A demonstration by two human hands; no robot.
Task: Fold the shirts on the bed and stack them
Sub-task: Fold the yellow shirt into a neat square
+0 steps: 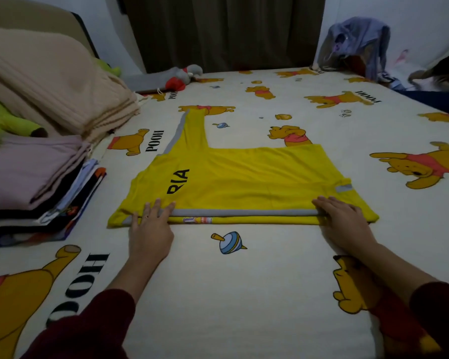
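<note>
Item: yellow shirt [244,182], sleeveless, grey trim, black letters "RIA" showing. Location: flat on the bed [244,294], mid-frame, partly folded, one strap reaching away toward the curtain [223,29].

Hands: my left hand [151,224] lies flat, fingers straight, pressing the near-left edge along the grey band. My right hand [344,218] lies flat likewise on the near-right edge. Neither grips; both press.

Handling, as I judge it: thin knit, very light, limp, no stiffness to hold a crease unaided. Likely to slide a little on the sheet, so smooth it down after each fold. Not fragile.

Where to take hold: pinch the two near corners, or the far strap end, and carry the edge over.

Stack [36,182]: folded clothes at left, just beside the shirt. Beige blanket [49,81] behind the stack.
</note>
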